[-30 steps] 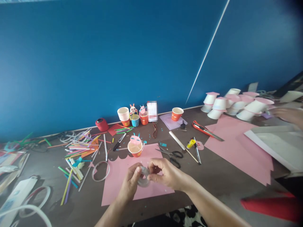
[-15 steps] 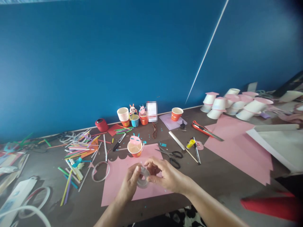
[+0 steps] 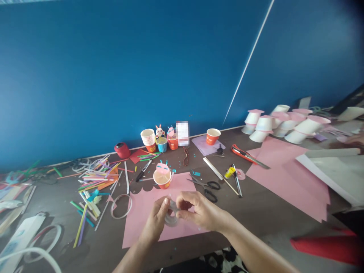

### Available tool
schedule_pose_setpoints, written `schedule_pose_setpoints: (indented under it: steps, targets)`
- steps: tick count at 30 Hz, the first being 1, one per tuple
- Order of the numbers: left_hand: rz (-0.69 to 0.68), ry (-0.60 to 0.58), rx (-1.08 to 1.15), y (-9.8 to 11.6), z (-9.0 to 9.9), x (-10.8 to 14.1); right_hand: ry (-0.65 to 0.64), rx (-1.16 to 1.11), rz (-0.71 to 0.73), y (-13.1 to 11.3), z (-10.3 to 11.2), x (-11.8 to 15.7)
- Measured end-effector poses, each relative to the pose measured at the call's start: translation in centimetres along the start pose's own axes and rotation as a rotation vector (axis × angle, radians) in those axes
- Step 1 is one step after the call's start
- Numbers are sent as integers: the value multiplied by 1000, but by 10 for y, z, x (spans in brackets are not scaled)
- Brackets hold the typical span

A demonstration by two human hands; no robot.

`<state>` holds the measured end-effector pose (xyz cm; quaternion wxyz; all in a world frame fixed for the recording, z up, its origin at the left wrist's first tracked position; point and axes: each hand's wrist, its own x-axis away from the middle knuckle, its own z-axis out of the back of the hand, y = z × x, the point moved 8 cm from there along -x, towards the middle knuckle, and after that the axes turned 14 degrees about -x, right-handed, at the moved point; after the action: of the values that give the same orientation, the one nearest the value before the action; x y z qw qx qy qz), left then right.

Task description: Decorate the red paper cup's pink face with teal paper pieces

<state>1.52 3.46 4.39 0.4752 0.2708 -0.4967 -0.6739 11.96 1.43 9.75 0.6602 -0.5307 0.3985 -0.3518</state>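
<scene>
My left hand (image 3: 156, 219) is closed around the left side of a roll of clear tape (image 3: 171, 220), its thumb lying along the upper rim. At the roll's right edge, the curled fingers and thumb of my right hand (image 3: 200, 211) pinch; a loose tape end cannot be made out. Beneath both hands lies a pink paper sheet (image 3: 139, 231) with a scalloped far edge. Just beyond the roll stands a red paper cup (image 3: 163, 184) with a pink, blue-eared paper face on it. Black-handled scissors (image 3: 211, 190) rest to the right of the sheet.
Coloured paper strips (image 3: 96, 178) and a larger tape ring (image 3: 131, 207) lie left. Stacked cups (image 3: 148, 138) stand by the wall. A red utility knife (image 3: 241, 153), a yellow glue bottle (image 3: 229, 173), pink sheets (image 3: 287, 182) and joined white cups (image 3: 261, 127) are on the right.
My right hand's index finger has drawn back slightly from the top of the roll, and its fingers are more curled. The left hand keeps its hold on the tape.
</scene>
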Motion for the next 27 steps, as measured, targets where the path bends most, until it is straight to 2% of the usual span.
schedule_pose_setpoints:
  steps: [3, 7, 9, 14, 19, 23, 27]
  targets:
    - [14, 4, 0, 0, 1, 1, 22, -69, -31, 3, 3, 0]
    - [48, -3, 26, -5, 1, 2, -15, -278, -123, 10, 3, 0]
    - [67, -6, 51, -8, 1, 2, -23, -296, -152, 11, 4, -1]
    - [37, -101, 112, -3, -5, 0, -67, -163, -173, 7, 5, -5]
    - [-12, -245, 110, 6, -14, 2, -224, 7, -162, -4, 0, -5]
    - [25, -251, 182, -3, -18, 3, -269, 271, -27, -15, -3, -7]
    - [97, -243, 253, -15, -22, 4, -276, 333, 30, -13, -7, -6]
